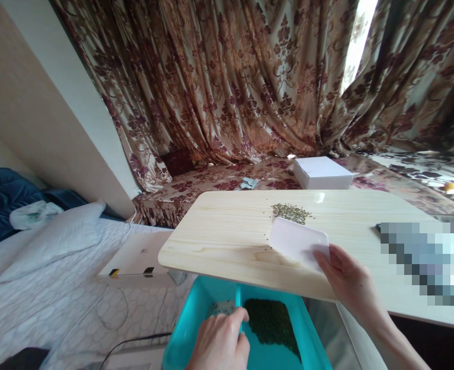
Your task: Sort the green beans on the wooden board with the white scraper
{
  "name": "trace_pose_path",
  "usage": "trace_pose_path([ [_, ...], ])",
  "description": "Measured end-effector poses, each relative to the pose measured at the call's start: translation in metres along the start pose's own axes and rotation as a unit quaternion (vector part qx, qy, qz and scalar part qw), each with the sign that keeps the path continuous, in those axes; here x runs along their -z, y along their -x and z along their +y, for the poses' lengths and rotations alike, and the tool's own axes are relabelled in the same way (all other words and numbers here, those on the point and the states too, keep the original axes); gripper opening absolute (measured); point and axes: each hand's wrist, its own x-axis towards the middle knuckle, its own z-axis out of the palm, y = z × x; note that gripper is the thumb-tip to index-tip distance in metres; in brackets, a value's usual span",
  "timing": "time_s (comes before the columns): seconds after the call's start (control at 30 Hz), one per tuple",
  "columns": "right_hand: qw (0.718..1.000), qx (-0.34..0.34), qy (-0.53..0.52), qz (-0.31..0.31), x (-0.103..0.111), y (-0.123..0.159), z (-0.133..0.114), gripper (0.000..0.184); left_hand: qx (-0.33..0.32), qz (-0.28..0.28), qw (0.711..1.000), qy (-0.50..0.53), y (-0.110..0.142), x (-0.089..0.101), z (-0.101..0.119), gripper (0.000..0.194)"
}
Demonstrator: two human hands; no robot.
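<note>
My right hand grips a thin, pale rectangular plastic piece by its right end, tilted above the light wooden table. Just beyond its far edge lies a small heap of greenish-brown seed-like grains, with a few strays around it. Below the table's near edge, my left hand has its fingers curled over the divider of a teal two-part box. Dark green grains cover much of the right compartment's floor. The left compartment holds a few dark specks on something pale, partly hidden by my hand.
A blurred-out device lies on the table's right side. Behind stands a white box on a flowered ledge, before patterned curtains. To the left are a white case, a pillow and a bed with cables.
</note>
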Motion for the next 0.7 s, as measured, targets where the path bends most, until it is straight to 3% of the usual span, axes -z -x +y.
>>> trace_pose_path([
  [0.3,0.988,-0.066,-0.12,-0.066,-0.007,-0.004,-0.011,0.019,0.015,-0.001,1.0,0.002,-0.001,0.0,-0.003,0.043],
  [0.53,0.979,-0.092,-0.16,-0.09,0.0,0.0,-0.021,0.035,0.018,0.004,1.0,0.01,0.001,0.002,-0.001,0.044],
  [0.7,0.971,-0.091,-0.173,-0.139,0.006,0.007,-0.028,0.038,0.021,0.001,1.0,0.008,0.0,0.002,0.001,0.044],
])
